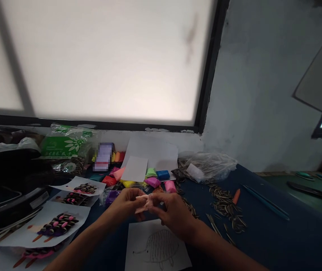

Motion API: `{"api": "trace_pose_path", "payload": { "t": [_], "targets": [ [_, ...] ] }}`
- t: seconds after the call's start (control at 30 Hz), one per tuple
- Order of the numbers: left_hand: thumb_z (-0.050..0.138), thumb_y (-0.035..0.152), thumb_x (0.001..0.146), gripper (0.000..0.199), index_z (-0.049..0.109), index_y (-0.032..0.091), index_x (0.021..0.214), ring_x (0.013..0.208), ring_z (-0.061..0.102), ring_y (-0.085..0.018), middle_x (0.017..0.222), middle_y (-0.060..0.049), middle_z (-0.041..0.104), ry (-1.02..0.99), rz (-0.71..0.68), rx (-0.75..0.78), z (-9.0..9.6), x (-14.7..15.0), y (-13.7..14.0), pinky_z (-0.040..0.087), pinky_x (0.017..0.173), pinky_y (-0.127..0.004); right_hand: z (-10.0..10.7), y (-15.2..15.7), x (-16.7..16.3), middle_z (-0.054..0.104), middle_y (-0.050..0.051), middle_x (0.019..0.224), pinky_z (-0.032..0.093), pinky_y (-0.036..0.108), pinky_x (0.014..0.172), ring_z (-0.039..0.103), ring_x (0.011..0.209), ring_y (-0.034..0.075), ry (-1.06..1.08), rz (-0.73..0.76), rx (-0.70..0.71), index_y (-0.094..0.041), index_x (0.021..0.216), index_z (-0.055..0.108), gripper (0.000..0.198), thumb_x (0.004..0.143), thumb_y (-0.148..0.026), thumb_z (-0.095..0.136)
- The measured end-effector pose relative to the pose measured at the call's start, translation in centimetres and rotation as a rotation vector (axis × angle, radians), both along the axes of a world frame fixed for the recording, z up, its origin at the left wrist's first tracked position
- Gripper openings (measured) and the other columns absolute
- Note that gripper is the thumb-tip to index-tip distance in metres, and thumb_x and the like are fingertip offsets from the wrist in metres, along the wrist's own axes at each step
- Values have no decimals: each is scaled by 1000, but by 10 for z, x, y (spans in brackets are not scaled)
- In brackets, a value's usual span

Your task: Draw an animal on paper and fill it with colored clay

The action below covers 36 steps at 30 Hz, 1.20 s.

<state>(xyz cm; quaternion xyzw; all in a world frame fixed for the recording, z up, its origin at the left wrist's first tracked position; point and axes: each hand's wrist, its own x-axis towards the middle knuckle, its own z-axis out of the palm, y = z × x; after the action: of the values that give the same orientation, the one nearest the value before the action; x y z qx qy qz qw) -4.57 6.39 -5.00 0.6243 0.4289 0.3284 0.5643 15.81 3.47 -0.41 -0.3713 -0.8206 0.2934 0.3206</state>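
Between both hands, above the table, is a small piece of pale pink modelling clay (pixel 142 203). My left hand (pixel 125 203) pinches its left side. My right hand (pixel 172 210) closes its fingers on the right side, covering part of the piece. Just below them lies a white sheet with a pencil drawing (pixel 161 248) of a round, striped animal with a long thin snout and short legs. Several packets of coloured clay sit just beyond the hands, among them a magenta packet (pixel 152 182) and a pink packet (pixel 170 186).
Finished seed-and-clay pictures (pixel 56 226) are stacked at the left. Sunflower seeds (pixel 225 203) lie scattered to the right near an orange crayon-like stick (pixel 236 196) and blue tweezers-like tool (pixel 268 203). A green seed bag (pixel 62 145), phone (pixel 104 156) and clear plastic bag (pixel 211 165) stand behind.
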Motion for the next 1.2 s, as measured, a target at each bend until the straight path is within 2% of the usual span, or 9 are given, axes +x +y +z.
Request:
{"api": "trace_pose_path", "payload": {
  "t": [0.27,0.37,0.47,0.6,0.77,0.87,0.97,1.07,1.2],
  "targets": [
    [64,35,104,21,66,15,105,65,65,-13,88,0,68,-9,30,-2,-7,13,-2,57,59,-27,-13,2,-1,73,10,85,43,30,67,68,74,23,-108,-95,115,-16,85,63,6,90,-14,61],
    [66,37,101,23,61,16,94,57,65,-13,73,4,65,-41,38,18,-2,17,-7,54,52,-24,-13,0,-1,70,7,79,38,28,61,63,67,19,-110,-105,133,-18,81,59,7,87,-15,59],
    [75,49,88,37,51,21,85,52,67,-17,58,4,64,-76,21,37,8,20,-13,50,45,-23,-9,-3,-1,60,-1,65,29,26,54,50,53,12,-91,-117,127,-20,72,53,13,80,-13,61],
    [83,55,74,47,51,21,78,50,69,-20,53,1,65,-73,-65,8,27,15,-17,49,42,-24,-4,-5,-2,45,-7,54,22,26,51,37,48,9,-43,-89,82,-21,62,46,23,72,-9,62],
    [84,57,74,49,63,17,93,59,71,-20,65,0,70,-108,-119,-11,42,3,-16,53,51,-26,3,-2,0,51,-4,61,33,22,47,46,51,10,86,19,-73,-19,68,57,16,83,-21,61],
    [85,58,73,52,67,16,97,59,68,-17,74,-3,73,-134,-130,-17,43,-4,-13,54,56,-27,3,2,1,57,-2,67,46,22,45,54,51,11,163,76,-211,-18,78,62,23,88,-38,60],
    [86,61,71,57,69,15,100,61,67,-16,79,-4,73,-155,-128,-26,42,-8,-12,53,58,-26,1,5,1,64,0,74,47,22,43,55,47,10,218,69,-293,-18,85,58,29,90,-47,58],
    [84,65,71,57,68,16,96,62,67,-16,75,-2,71,-159,-108,-25,41,-8,-12,51,57,-25,0,3,0,64,0,75,45,21,42,55,46,10,229,49,-296,-20,86,53,26,92,-45,53],
    [86,63,70,52,61,19,80,52,63,-16,58,3,64,-102,-84,-6,32,-5,-9,49,49,-24,1,-4,-1,56,-2,69,47,23,46,56,52,13,167,47,-217,-21,80,54,16,92,-32,58]
  ]
}}
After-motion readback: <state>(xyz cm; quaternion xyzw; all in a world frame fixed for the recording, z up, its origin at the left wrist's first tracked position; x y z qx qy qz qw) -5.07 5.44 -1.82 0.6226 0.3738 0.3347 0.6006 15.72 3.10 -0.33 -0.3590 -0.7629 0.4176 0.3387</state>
